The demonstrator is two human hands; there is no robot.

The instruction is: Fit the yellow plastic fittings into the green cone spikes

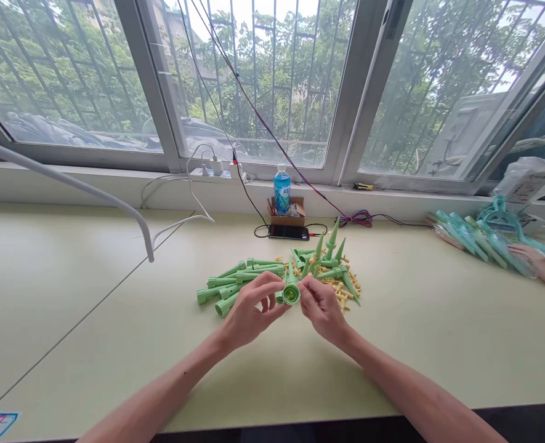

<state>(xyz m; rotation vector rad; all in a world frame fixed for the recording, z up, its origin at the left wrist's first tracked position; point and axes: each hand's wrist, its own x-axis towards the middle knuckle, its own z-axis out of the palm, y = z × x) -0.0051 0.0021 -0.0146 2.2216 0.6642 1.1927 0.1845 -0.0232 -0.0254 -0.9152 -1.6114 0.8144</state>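
My left hand [257,303] is closed around a green plastic watering spike [291,294], its round open end turned toward me and its tip pointing away. Pinched against the spike's right side are the fingers of my right hand [322,306]; whatever sits between them is hidden. Several finished-looking green spikes [228,282] lie in a pile beyond my left hand. Past my right hand, more pointed green spikes [332,243] rest on a heap of small yellow plastic pegs [351,284].
A phone [289,232] lies before a small cardboard box [295,216] and a blue bottle [282,191]. Cables [358,218] run along the sill. A white curved tube [133,215] reaches in from the left. At right, another person's hand [533,258] touches bagged teal items [480,240].
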